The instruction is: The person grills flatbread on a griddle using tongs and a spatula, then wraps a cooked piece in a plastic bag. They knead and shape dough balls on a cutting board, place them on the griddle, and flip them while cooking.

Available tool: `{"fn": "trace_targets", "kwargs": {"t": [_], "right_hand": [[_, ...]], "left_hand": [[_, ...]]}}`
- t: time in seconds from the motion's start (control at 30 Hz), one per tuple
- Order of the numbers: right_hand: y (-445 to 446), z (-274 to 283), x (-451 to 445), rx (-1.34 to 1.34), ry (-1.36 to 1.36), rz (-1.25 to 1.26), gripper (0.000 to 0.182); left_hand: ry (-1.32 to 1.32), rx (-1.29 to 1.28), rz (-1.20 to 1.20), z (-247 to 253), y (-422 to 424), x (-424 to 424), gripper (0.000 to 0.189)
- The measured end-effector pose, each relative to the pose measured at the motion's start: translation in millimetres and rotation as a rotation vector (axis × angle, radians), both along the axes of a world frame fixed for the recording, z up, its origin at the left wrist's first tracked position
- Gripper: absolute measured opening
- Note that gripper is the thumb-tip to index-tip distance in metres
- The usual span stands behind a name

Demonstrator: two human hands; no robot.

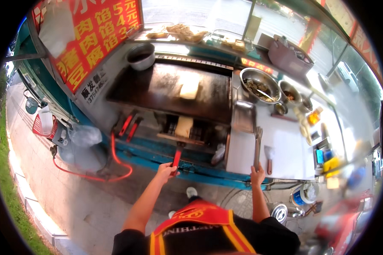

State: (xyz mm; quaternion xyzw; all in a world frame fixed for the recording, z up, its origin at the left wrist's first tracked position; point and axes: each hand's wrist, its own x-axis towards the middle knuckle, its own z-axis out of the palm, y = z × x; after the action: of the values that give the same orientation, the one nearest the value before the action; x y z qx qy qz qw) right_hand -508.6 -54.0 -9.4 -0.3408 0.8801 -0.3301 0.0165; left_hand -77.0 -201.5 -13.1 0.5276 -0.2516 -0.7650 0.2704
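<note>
My left hand [167, 173] grips the red handle [177, 157] of a flat metal rack [191, 139] at an opening below the griddle. A rectangular flatbread [184, 127], pale with some browning, rests on the rack. My right hand [257, 176] holds metal tongs [258, 145] upright over the white worktop; whether their tips are pressed together is unclear. A wooden-handled scraper [269, 157] lies just right of the tongs. Beyond my left hand is the dark griddle [131, 84], with another pale flatbread [189, 88] on its glossy surface.
A deep pot [140, 57] sits at the griddle's far left corner. Two more red handles [130, 127] stick out at left, near an orange hose [115, 151]. Right of the griddle are a metal tray [244, 116] and bowls of filling [260, 85]. Buckets [304, 193] stand on the ground at right.
</note>
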Motion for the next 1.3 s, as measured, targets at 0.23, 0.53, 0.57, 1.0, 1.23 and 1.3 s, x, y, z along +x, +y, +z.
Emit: {"fn": "trace_targets", "kwargs": {"t": [0.23, 0.53, 0.57, 1.0, 1.23, 1.3], "right_hand": [[-55.1, 21.0, -1.8, -0.016, -0.300, -0.022, 0.054], [-100.3, -9.6, 16.1, 0.027, -0.056, -0.199, 0.068], [-103.0, -18.2, 15.1, -0.007, -0.001, -0.213, 0.069], [-97.0, -50.0, 36.2, 0.240, 0.056, -0.575, 0.078], [-82.8, -13.4, 63.6, 0.112, 0.086, -0.395, 0.078], [-55.1, -5.8, 89.9, -0.002, 0.140, -0.286, 0.073]], "left_hand": [[-0.077, -0.017, 0.127, -17.6, -78.8, -31.2, 0.066], [-0.053, -0.023, 0.245, -14.7, -117.2, -56.4, 0.082], [-0.019, -0.032, 0.259, -17.2, -117.7, -55.7, 0.083], [-0.489, 0.149, -0.395, -9.4, -42.1, 132.4, 0.082], [-0.557, 0.017, -0.609, -51.0, -26.0, 175.1, 0.074], [-0.485, -0.035, -0.683, -63.4, -23.4, 162.9, 0.072]]}}
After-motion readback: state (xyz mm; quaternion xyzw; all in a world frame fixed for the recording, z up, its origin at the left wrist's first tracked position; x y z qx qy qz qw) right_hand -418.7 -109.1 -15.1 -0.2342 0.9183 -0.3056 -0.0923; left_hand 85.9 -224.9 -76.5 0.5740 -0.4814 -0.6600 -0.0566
